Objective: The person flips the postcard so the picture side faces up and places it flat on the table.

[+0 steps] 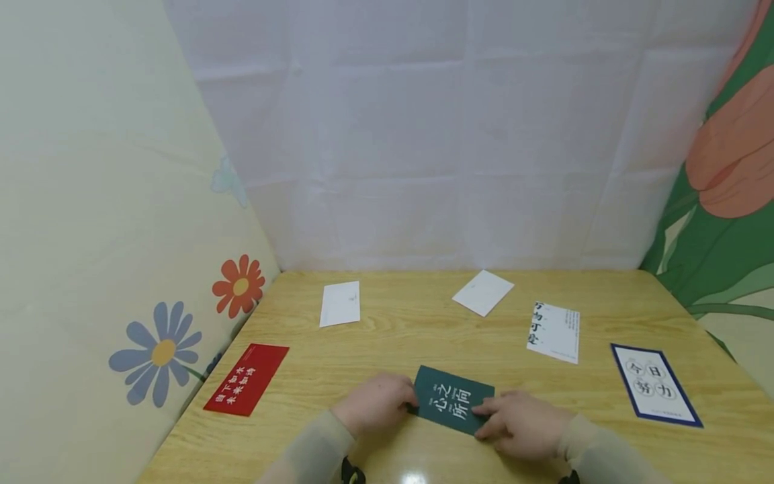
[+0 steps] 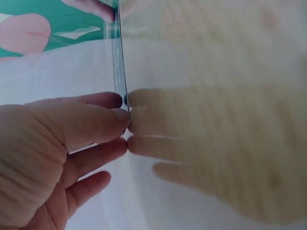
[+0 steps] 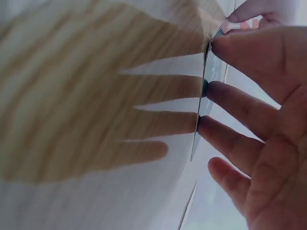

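Note:
A dark green card [image 1: 454, 400] with white Chinese characters lies at the near middle of the wooden table, slightly slanted. At its left edge is my left hand [image 1: 381, 403], thumb and index finger close together in a pinch on the card's edge. My right hand [image 1: 523, 423] touches the card's right end with its fingertips, fingers fairly straight and spread. In the right wrist view the thumb and two fingers [image 3: 235, 103] meet the card, seen nearly edge-on, while the little finger stays apart from it. The left wrist view shows the left fingertips [image 2: 115, 143] right at the glossy tabletop.
A red card [image 1: 246, 380] lies at the left table edge. Two white cards [image 1: 340, 304] [image 1: 483, 293] lie toward the back. To the right are a white card with black characters [image 1: 555, 332] and a blue-bordered card [image 1: 656, 384]. A white cloth [image 1: 459, 148] hangs behind the table.

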### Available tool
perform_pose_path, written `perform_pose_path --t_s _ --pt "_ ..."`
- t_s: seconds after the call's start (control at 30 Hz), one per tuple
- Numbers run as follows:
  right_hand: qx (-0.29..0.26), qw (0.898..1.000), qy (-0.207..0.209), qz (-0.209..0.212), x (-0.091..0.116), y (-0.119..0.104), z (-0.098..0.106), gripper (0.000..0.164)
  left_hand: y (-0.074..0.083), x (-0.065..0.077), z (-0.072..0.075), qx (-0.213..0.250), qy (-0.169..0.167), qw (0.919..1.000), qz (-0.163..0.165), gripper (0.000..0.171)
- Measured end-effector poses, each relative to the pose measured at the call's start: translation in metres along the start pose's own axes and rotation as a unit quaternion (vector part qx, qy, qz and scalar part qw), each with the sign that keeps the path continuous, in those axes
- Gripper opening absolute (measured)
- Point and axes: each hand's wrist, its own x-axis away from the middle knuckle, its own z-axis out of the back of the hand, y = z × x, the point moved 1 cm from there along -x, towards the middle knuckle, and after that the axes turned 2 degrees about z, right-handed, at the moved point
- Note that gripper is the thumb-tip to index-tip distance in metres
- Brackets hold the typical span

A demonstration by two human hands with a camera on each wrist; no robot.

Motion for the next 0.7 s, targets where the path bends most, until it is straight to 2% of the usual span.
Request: perform_pose_path --t_s 0.17,0.3,0.47,0.57,0.7 --pt "-0.004 1.000 -0.004 -0.006 -0.001 -0.003 -0.002 0.028 -0.005 -0.002 0.005 0.004 0.007 0.9994 0.034 0.016" --pt "-0.005 1.000 -0.010 -0.005 -0.003 -0.007 -0.001 0.030 -0.012 -0.002 0.007 0.042 0.018 0.9946 0.093 0.016" --pt "-0.005 1.000 -0.012 -0.004 -0.003 -0.010 0.000 0.031 -0.034 -0.005 0.007 0.104 0.053 0.9745 0.192 0.029" --pt "-0.006 1.000 -0.013 -0.006 -0.002 -0.011 0.002 0.032 -0.050 -0.007 0.011 0.101 0.064 0.9624 0.244 0.041" --pt "-0.004 1.000 -0.012 -0.004 -0.003 -0.011 0.002 0.031 -0.072 -0.010 0.017 0.072 0.069 0.9480 0.302 0.050"
